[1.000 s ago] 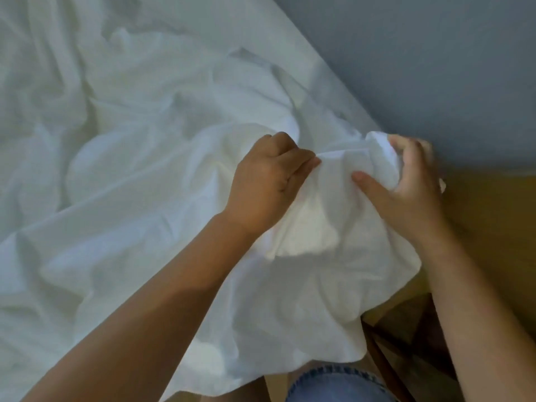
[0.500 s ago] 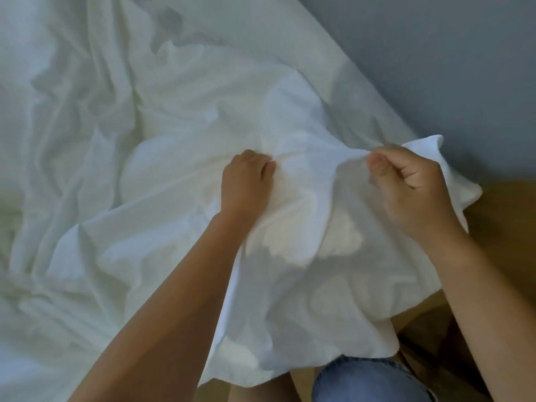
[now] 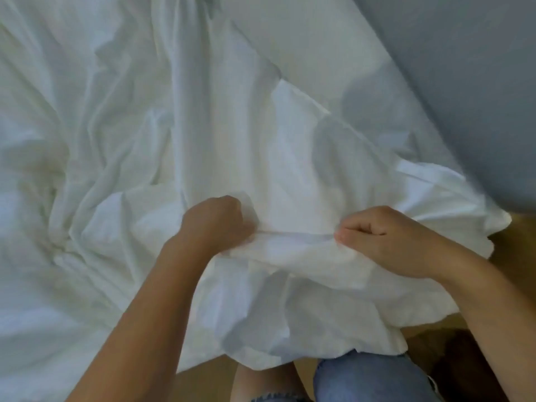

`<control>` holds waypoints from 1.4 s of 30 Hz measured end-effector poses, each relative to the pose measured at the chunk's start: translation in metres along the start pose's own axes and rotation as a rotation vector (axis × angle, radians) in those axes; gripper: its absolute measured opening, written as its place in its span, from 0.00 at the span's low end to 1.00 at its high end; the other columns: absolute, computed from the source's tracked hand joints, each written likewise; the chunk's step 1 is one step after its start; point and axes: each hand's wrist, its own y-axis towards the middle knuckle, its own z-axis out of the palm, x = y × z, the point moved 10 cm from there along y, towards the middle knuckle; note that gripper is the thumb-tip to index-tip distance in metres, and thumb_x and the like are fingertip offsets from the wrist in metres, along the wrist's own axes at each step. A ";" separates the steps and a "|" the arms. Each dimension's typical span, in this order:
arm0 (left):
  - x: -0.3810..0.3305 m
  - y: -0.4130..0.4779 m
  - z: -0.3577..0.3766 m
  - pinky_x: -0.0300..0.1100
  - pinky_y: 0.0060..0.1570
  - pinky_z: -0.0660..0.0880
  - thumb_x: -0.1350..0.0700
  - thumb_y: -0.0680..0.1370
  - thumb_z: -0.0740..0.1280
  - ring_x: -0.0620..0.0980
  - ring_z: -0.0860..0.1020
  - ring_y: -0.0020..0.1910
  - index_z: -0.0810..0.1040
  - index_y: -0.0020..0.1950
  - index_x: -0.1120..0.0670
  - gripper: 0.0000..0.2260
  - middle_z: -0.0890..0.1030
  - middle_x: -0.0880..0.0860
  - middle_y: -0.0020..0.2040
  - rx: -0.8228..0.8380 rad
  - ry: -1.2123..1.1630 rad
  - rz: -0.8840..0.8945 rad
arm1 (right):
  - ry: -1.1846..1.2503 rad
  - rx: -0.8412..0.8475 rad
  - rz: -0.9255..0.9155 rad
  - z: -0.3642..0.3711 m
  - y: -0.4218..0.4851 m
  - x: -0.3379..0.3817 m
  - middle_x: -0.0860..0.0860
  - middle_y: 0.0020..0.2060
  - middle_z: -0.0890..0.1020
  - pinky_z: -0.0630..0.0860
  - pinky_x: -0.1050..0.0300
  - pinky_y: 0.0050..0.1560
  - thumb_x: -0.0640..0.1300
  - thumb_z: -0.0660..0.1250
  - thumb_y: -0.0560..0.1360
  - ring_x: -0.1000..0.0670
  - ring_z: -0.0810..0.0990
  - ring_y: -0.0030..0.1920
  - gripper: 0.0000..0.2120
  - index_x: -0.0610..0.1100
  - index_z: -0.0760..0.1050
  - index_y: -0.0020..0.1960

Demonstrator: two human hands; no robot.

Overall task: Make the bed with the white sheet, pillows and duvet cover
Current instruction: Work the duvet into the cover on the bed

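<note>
Both grips are closed on the same hem of white cloth. The left hand [image 3: 214, 223] bunches it in a curled fist, and the right hand [image 3: 385, 239] pinches it between thumb and fingers, so a short taut edge runs between them. A second ago the hands worked close together on a crumpled corner against the wall; now they are drawn apart along the edge and lower, nearer the person's knees. I judge this as finding and straightening a border before spreading it. Whether this cloth is the white sheet [image 3: 290, 175] or the duvet cover cannot be told. It lies rumpled over the bed [image 3: 307, 62], its near edge hanging over the wooden floor [image 3: 516, 236]. No pillows are in view.
</note>
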 end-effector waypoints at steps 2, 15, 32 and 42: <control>-0.026 0.015 0.007 0.41 0.31 0.63 0.41 0.76 0.60 0.51 0.73 0.35 0.67 0.34 0.51 0.17 0.73 0.47 0.32 -0.084 -0.189 0.056 | -0.165 0.109 0.086 0.013 0.010 -0.006 0.55 0.24 0.65 0.60 0.62 0.31 0.50 0.60 0.78 0.57 0.63 0.26 0.19 0.46 0.62 0.29; -0.046 0.049 0.018 0.39 0.30 0.66 0.51 0.72 0.64 0.50 0.73 0.28 0.69 0.27 0.53 0.14 0.75 0.50 0.27 -0.160 -0.580 0.005 | -0.311 -0.555 0.170 -0.096 0.051 -0.006 0.49 0.59 0.73 0.66 0.55 0.59 0.54 0.68 0.72 0.45 0.69 0.63 0.25 0.44 0.69 0.65; -0.063 0.090 0.023 0.42 0.30 0.76 0.43 0.72 0.67 0.55 0.80 0.32 0.76 0.43 0.59 0.18 0.81 0.58 0.32 0.309 -0.916 -0.384 | 0.022 -0.299 0.093 -0.041 0.078 0.001 0.49 0.33 0.76 0.67 0.58 0.32 0.36 0.67 0.69 0.47 0.76 0.36 0.06 0.36 0.75 0.46; -0.104 0.039 -0.168 0.47 0.36 0.75 0.50 0.62 0.63 0.55 0.77 0.36 0.75 0.37 0.56 0.11 0.78 0.52 0.35 -0.702 -1.326 0.175 | 0.390 -0.872 -0.281 -0.133 -0.003 0.033 0.58 0.25 0.72 0.68 0.67 0.27 0.43 0.73 0.67 0.61 0.70 0.27 0.12 0.47 0.70 0.32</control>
